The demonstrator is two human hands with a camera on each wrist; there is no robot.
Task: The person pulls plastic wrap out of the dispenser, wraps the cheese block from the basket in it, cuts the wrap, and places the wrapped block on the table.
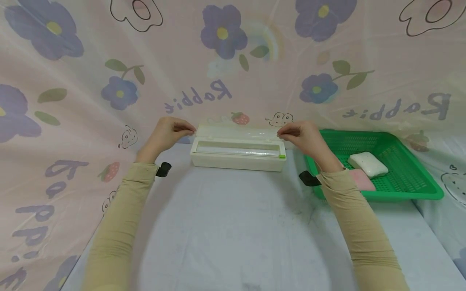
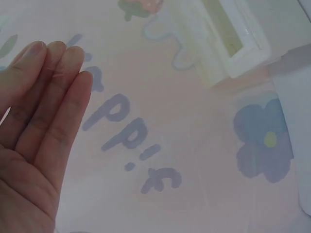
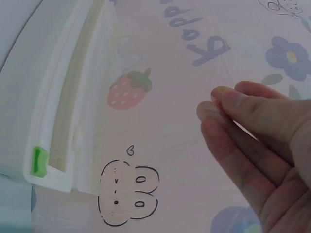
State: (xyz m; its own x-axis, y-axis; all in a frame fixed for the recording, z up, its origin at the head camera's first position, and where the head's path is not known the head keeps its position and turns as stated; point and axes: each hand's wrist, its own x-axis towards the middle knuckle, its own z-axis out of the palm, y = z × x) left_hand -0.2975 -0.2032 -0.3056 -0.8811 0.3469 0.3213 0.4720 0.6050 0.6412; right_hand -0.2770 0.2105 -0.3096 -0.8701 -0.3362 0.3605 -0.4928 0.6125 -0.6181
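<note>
A white cling film dispenser (image 1: 238, 161) stands at the back of the table with its clear lid (image 1: 236, 132) raised. Inside its long slot the film roll (image 1: 236, 150) shows, and a green slide cutter (image 3: 39, 161) sits at the right end. My left hand (image 1: 164, 135) is by the upper left corner, thumb pinched against fingertips on the edge of thin, see-through cling film. Faint creases of it cross those fingers (image 2: 58, 82). At the upper right corner my right hand (image 1: 306, 139) pinches the other side in the same way. The film itself barely shows.
Right of the dispenser is a green plastic basket (image 1: 404, 196) holding a white block (image 1: 368, 163) and a pink block (image 1: 361, 180), partly hidden by the right forearm. Behind hangs a printed cloth (image 1: 182, 60) with flowers and lettering. A white sheet covers the table (image 1: 233, 226).
</note>
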